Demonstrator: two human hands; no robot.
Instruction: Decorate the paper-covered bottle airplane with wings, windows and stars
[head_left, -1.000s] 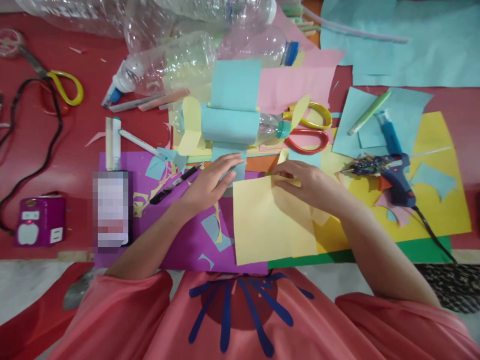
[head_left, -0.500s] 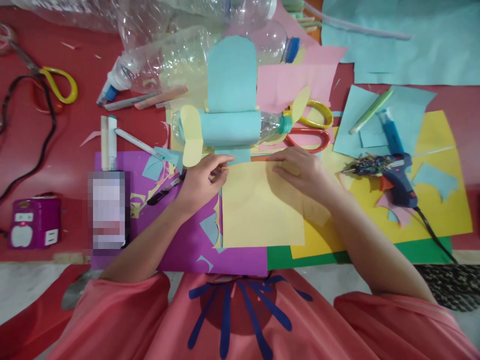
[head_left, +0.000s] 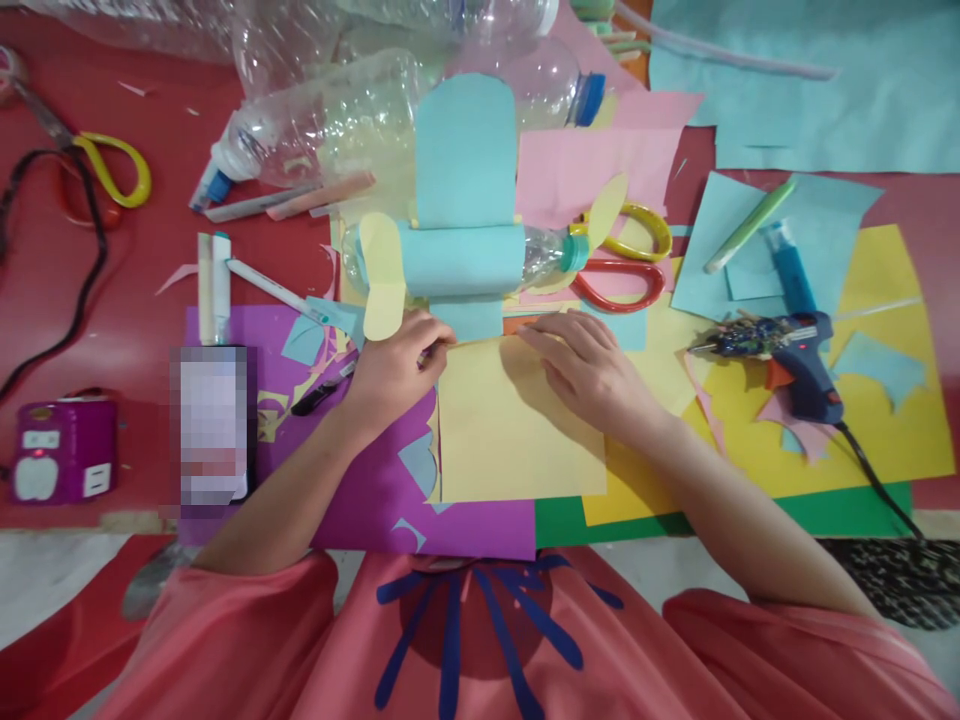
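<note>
A pale yellow paper sheet (head_left: 510, 440) lies on the purple sheet (head_left: 375, 500) and the darker yellow sheet (head_left: 885, 440). My left hand (head_left: 390, 365) pinches the pale sheet's top left corner with curled fingers. My right hand (head_left: 589, 365) rests flat on its top right part, fingers stretched toward the upper edge. Just beyond both hands lies a small plastic bottle (head_left: 544, 255) wrapped in light blue paper (head_left: 461, 255), with a blue wing (head_left: 463, 150) and yellow paper blades (head_left: 382, 275).
Red and yellow scissors (head_left: 622, 265) lie behind my right hand, a blue glue gun (head_left: 787, 355) with its cord to the right. A black pen (head_left: 319, 392), markers (head_left: 214, 280) and a blurred phone (head_left: 214, 420) are left. Empty bottles (head_left: 322, 110), yellow scissors (head_left: 112, 165) and a purple socket box (head_left: 56, 455) stand around.
The pale yellow sheet has slid left and been squared up. My left hand went from lying flat to pinching its top left corner. My right hand flattened onto its top right part.
</note>
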